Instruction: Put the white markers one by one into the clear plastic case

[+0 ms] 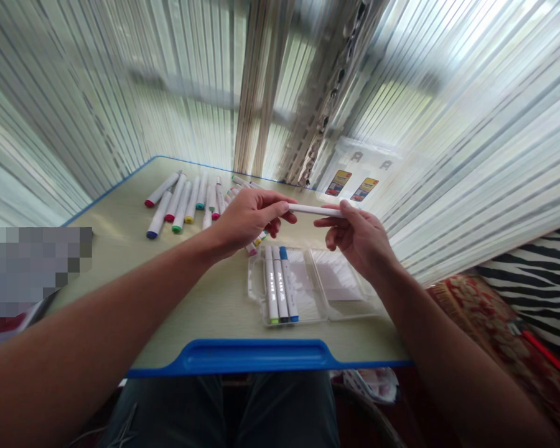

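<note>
A white marker [315,210] is held level above the table between both my hands. The fingers of my left hand [254,214] pinch its left end, while my right hand [357,230] grips the right end between thumb and fingers. Below them lies an opened clear plastic case [308,292]. Three markers [280,286] stand side by side in its left half, with lime, black and blue ends towards me. Several loose white markers [182,202] with coloured ends lie at the back left, some partly hidden behind my left hand.
The pale table [205,323] has a blue rim with a moulded blue tray [256,356] at the front. At the back right a clear package [354,168] with two labels leans by the pleated curtain [186,81]. A zebra-striped cloth [536,280] is at the right.
</note>
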Demonstrator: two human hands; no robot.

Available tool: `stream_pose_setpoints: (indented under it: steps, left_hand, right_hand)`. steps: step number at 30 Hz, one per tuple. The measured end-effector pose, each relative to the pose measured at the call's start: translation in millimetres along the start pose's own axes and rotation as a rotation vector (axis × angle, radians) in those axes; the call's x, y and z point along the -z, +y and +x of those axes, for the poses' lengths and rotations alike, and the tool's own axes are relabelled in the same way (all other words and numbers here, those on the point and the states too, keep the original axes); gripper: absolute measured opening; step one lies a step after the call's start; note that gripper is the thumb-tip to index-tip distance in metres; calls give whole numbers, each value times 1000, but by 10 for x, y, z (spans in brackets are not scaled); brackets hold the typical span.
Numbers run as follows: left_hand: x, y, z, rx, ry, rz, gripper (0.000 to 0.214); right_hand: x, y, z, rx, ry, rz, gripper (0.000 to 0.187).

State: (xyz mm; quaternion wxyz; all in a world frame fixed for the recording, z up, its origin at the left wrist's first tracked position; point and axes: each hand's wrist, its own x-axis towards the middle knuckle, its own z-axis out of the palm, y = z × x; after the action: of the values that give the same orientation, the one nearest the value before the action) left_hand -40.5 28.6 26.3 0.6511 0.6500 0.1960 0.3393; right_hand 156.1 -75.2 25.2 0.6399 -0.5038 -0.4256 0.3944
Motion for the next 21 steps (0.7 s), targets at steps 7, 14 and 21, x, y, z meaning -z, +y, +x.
stream_pose_setpoints:
  steps: [7,14,21]
  left_hand:
    - [23,7,-10,20,-15,-80,17]
    - [22,4,-12,-2,-56,-33,21]
    - [21,-4,-8,-42,-64,72,21]
  right_hand:
    - [9,7,3,-4,-3,-16,32]
    - [3,10,-14,-2,-31,-58,29]
    - [0,19,-23,21,-35,-110,24]
